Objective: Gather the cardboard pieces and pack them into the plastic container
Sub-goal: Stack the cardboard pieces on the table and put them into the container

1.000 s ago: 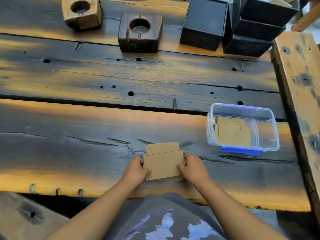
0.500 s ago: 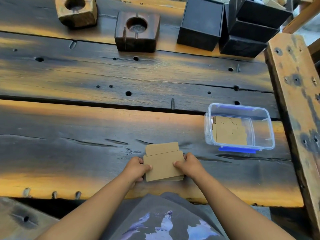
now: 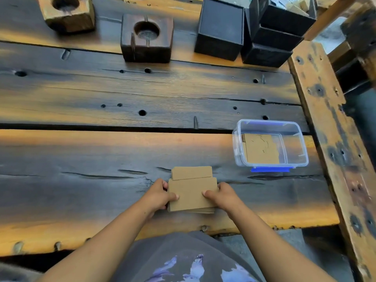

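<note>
A stack of brown cardboard pieces (image 3: pixel 192 193) lies near the front edge of the dark wooden table (image 3: pixel 101 155). My left hand (image 3: pixel 159 195) grips its left side and my right hand (image 3: pixel 222 195) grips its right side, thumbs on top. One smaller cardboard piece (image 3: pixel 191 173) sticks out from under the stack's far edge. To the right stands the clear plastic container (image 3: pixel 299 139) with blue clips, open, with cardboard pieces (image 3: pixel 262 151) lying in its left half.
Two wooden blocks with round holes (image 3: pixel 147 37) (image 3: pixel 67 13) and several black boxes (image 3: pixel 220 29) stand along the far side. A raised wooden beam (image 3: pixel 333 139) borders the table on the right, close to the container.
Both hands have kept hold of the stack's sides and squared it up slightly. The view has shifted a little; the container has not moved.
</note>
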